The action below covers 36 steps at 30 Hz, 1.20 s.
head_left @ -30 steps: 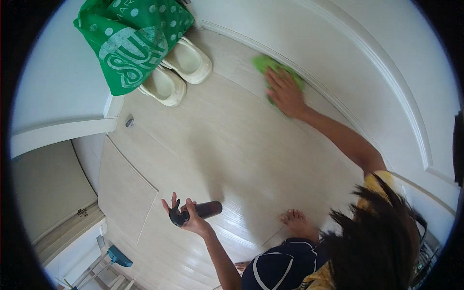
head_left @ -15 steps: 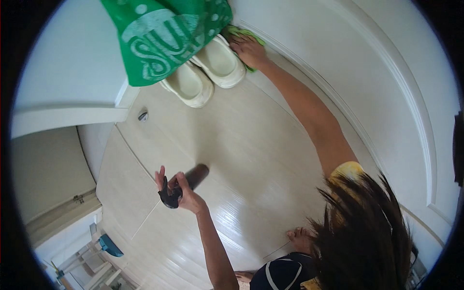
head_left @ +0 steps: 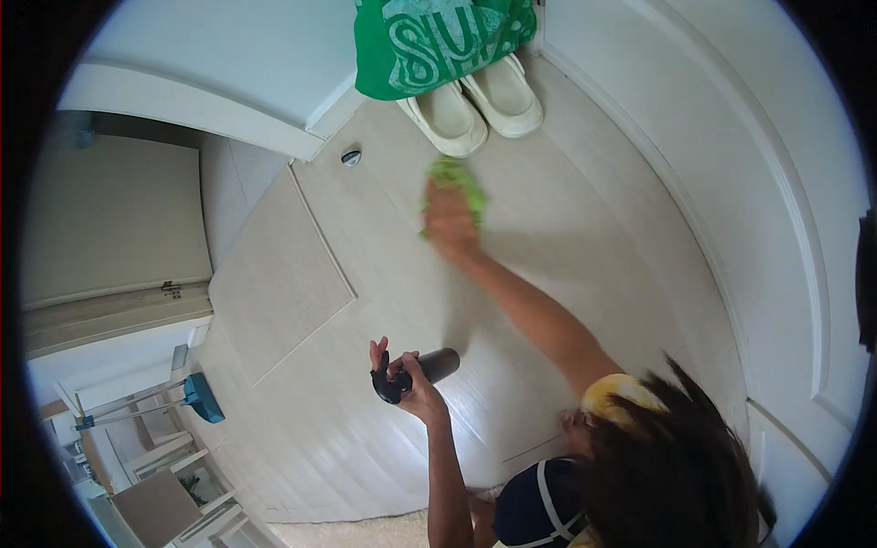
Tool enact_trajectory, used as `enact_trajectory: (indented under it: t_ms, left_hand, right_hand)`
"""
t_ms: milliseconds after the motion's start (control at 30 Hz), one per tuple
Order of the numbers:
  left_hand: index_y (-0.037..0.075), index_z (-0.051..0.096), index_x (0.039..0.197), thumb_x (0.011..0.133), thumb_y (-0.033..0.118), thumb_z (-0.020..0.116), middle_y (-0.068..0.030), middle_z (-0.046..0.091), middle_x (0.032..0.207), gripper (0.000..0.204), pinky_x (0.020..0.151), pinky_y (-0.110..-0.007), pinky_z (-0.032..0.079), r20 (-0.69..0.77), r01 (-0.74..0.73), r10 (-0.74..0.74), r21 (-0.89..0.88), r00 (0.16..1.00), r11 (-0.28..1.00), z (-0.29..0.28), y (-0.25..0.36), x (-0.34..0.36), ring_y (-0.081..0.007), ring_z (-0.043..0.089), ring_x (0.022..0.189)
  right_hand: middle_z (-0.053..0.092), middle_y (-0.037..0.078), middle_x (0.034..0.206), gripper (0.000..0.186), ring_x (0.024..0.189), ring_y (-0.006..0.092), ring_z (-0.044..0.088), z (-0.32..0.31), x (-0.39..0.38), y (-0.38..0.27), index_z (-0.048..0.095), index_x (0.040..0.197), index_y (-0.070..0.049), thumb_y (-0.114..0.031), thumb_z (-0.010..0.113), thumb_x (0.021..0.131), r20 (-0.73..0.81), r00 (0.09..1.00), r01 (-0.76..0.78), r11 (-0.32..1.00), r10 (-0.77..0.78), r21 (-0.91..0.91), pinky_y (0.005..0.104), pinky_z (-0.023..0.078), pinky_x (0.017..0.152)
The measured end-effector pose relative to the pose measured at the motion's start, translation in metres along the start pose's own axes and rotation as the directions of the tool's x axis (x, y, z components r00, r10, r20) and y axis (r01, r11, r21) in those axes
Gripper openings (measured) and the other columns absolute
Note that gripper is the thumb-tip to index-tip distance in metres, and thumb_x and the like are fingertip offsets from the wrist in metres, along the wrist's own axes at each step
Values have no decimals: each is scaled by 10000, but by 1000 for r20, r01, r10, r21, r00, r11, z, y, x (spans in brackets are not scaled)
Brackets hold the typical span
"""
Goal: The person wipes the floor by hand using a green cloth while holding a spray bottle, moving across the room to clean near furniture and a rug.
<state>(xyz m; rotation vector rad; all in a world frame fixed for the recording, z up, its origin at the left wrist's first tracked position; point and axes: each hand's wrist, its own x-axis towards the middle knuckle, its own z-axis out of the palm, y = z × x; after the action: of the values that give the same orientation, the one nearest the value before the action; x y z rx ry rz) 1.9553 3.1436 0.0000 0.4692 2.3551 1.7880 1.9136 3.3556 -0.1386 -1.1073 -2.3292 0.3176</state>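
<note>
My left hand (head_left: 422, 396) is wrapped round the neck of a dark spray bottle (head_left: 440, 366) with a black trigger head. The bottle is tilted, its base pointing away to the right. Farther out, my right hand (head_left: 449, 224) presses a bright green cloth (head_left: 471, 190) against the pale floor (head_left: 548, 237); both are blurred by motion. Just beyond the cloth sits a pair of cream clogs (head_left: 448, 119), side by side with their heels toward me.
A green printed bag (head_left: 429, 46) hangs over the clogs' far ends. A small metal doorstop (head_left: 351, 158) stands left of them. White door panels (head_left: 776, 228) rise at the right. At the lower left are a teal dustpan (head_left: 203, 399) and an open doorway.
My right hand has drawn the cloth from beside the clogs back to the open floor nearer me. The view has shifted, and my left hand still grips the spray bottle.
</note>
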Motion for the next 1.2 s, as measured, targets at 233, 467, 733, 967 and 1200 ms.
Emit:
enact_trajectory:
  t_ms: [233, 467, 733, 967, 1200]
  left_hand:
    - [54, 379, 1335, 863, 98, 564, -73, 499, 1245, 509, 750, -298, 460, 8, -163, 163, 89, 987, 983, -27, -9, 50, -144, 566, 785]
    - [8, 396, 1311, 868, 183, 579, -85, 539, 1159, 511, 760, -300, 458, 30, -161, 159, 60, 987, 985, 18, -25, 64, -143, 560, 791]
    - [-32, 349, 1323, 866, 250, 576, -98, 574, 922, 583, 771, -324, 444, -9, -167, 168, 95, 986, 981, 8, -39, 68, -166, 550, 786]
    - [-58, 349, 1298, 870, 273, 568, -81, 562, 864, 584, 792, -335, 427, 8, -117, 117, 102, 993, 988, 14, -35, 70, -162, 530, 779]
    - [-37, 331, 1302, 879, 273, 579, -79, 542, 901, 580, 839, -356, 409, 36, -44, 42, 55, 998, 998, 8, -39, 66, -179, 512, 865]
  right_hand:
    - [482, 72, 1300, 486, 1251, 291, 390, -64, -127, -14, 512, 1236, -75, -201, 559, 770, 212, 800, 486, 814, -561, 318, 470, 291, 1043]
    - [475, 125, 1319, 364, 1190, 294, 455, -133, -14, 237, 469, 1292, -74, -132, 419, 936, -78, 995, -75, 980, 62, -182, 411, 274, 1047]
    - [527, 145, 1248, 381, 1185, 321, 454, -29, 181, 237, 502, 1254, -97, -281, 418, 931, -203, 899, -224, 805, 389, 550, 386, 387, 963]
    - [478, 147, 1307, 385, 1219, 311, 428, -62, 156, 279, 503, 1253, -101, -109, 507, 869, 149, 986, 65, 997, -70, 39, 393, 314, 1042]
    - [520, 155, 1249, 430, 1203, 320, 453, -144, -83, 170, 512, 1234, -125, 13, 482, 828, 252, 965, -48, 995, 69, -90, 481, 276, 1038]
